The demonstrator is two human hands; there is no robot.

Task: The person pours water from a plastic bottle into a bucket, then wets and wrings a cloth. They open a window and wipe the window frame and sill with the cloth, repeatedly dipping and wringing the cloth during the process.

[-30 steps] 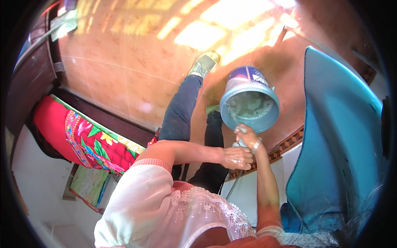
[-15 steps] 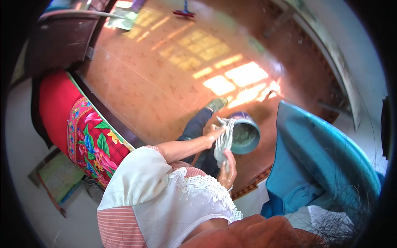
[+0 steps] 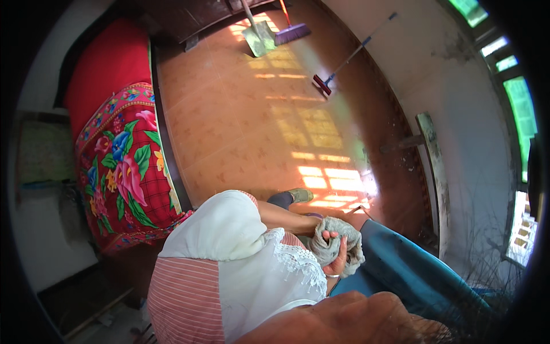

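A bunched, wet-looking grey cloth (image 3: 325, 243) is held in front of my body between both hands. My right hand (image 3: 339, 261) is closed on its near side, with the fingers pressed into the folds. My left hand (image 3: 314, 225) reaches in from the left and grips the cloth from its far side; its fingers are mostly hidden by the folds. Just to the right of the cloth is a large blue, smooth, curved sheet-like thing (image 3: 407, 258), whose kind I cannot make out. My shod foot (image 3: 301, 195) rests on the floor beyond my left forearm.
A bed with a red flowered cover (image 3: 123, 166) stands on the left. On the tiled floor (image 3: 223, 120) lie a shovel (image 3: 260, 39), a purple broom (image 3: 293, 34) and a long-handled squeegee (image 3: 322, 85). A wooden plank (image 3: 433, 172) leans by the right wall, near a window (image 3: 518, 114).
The cloth went from a twisted length above a bucket to a bunched lump farther right. The bucket is no longer visible. My view turned, bringing the broom and window in.
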